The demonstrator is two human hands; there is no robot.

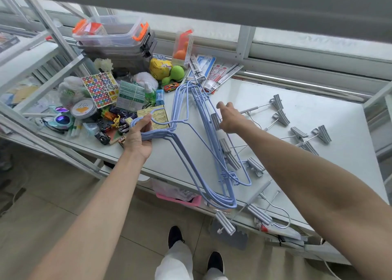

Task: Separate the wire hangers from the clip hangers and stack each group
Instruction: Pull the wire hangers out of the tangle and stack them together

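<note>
The left hand [139, 137] has its fingers clenched round a bundle of pale blue wire hangers [203, 152] (by the hooks) at the white counter's [307, 114] front edge; the right hand [230, 118] reaches over grey clip hangers [282, 118], fingers released.

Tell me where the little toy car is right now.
In the head view, the toy car sits on the table's far left part, just below the green toy and left of the blue wire hangers' top ends.
</note>
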